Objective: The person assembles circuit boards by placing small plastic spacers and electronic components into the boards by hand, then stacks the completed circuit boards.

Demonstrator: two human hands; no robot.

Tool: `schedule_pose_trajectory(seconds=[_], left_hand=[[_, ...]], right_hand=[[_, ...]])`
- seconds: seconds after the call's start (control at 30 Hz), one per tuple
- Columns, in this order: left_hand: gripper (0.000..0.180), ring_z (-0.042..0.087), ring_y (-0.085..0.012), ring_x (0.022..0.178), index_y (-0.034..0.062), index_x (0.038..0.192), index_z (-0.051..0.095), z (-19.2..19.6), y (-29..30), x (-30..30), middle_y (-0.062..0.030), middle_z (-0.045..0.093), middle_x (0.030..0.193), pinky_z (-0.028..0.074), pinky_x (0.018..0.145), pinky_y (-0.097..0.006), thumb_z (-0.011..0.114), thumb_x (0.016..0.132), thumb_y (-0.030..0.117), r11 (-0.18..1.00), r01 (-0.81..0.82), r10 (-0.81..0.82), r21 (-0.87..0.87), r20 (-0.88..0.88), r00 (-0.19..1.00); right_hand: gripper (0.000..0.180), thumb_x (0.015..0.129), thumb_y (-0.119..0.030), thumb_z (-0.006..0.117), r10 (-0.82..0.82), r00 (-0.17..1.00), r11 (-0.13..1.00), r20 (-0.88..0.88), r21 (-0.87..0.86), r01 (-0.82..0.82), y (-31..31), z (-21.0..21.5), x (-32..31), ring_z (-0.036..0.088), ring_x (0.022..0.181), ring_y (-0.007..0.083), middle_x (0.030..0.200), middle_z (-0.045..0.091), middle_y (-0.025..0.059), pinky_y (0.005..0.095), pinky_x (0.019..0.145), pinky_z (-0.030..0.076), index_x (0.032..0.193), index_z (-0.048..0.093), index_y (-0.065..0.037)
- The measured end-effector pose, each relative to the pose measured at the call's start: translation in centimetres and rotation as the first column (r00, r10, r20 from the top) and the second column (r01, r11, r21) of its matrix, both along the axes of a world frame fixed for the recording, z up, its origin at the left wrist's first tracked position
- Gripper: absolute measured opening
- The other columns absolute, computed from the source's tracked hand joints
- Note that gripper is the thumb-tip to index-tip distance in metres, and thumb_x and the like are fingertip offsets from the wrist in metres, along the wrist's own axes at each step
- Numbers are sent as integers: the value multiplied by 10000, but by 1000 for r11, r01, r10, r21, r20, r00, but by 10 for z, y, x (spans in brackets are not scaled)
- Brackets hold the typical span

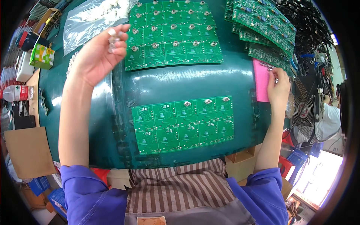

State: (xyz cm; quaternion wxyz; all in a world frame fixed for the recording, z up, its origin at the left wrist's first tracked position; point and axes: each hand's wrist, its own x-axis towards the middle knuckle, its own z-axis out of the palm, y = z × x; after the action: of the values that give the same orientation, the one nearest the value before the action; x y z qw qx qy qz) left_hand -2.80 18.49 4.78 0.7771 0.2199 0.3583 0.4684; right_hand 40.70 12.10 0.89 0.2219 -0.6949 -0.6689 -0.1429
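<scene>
My left hand (103, 54) is raised at the left, its fingers curled around several small whitish parts (113, 40). At the right, my right hand (279, 88) reaches down to a pink sheet (261, 88). Its fingers are drawn together by small metal parts (276, 80); what lies between the fingertips is too small to tell. Between my forearms lies a green circuit board panel (183, 125), with 3 round silver components (208, 101) standing along its far row. Beyond it, a larger green panel (174, 35) carries several rows of similar round components.
A clear plastic bag (80, 28) with small white parts lies at the far left. Stacked populated circuit boards (264, 24) stand at the far right, near dark cables (309, 22). A black fan (303, 108) is beside my right hand. Cardboard (30, 152) and a bottle (17, 93) sit left.
</scene>
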Motion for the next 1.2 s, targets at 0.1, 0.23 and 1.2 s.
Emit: schedule_pose_trajectory(seconds=[0.1,0.23,1.2], left_hand=[[328,452,-47,664,-42,1182,438,8,-31,20,-39,512,899,418,542,-155,509,924,148,999,15,-11,29,-109,994],[365,467,-46,661,-34,1188,447,8,-75,47,-60,540,898,394,486,-147,558,899,159,980,111,-119,-167,-39,992],[317,404,-43,597,11,1190,554,-19,-163,66,12,569,814,318,504,-186,536,916,169,989,131,-131,-75,-4,991]], right_hand=[[70,835,-104,570,-73,997,996,-37,39,74,-5,8,1,599,778,235,800,613,92,356,722,437,896,561,-70],[97,833,-44,591,60,829,997,-555,3,-71,-26,27,-52,588,812,142,846,621,85,270,757,447,918,559,-11],[142,800,105,581,101,18,729,-995,62,-682,-88,29,-197,606,876,150,923,611,123,252,779,489,934,566,60]])
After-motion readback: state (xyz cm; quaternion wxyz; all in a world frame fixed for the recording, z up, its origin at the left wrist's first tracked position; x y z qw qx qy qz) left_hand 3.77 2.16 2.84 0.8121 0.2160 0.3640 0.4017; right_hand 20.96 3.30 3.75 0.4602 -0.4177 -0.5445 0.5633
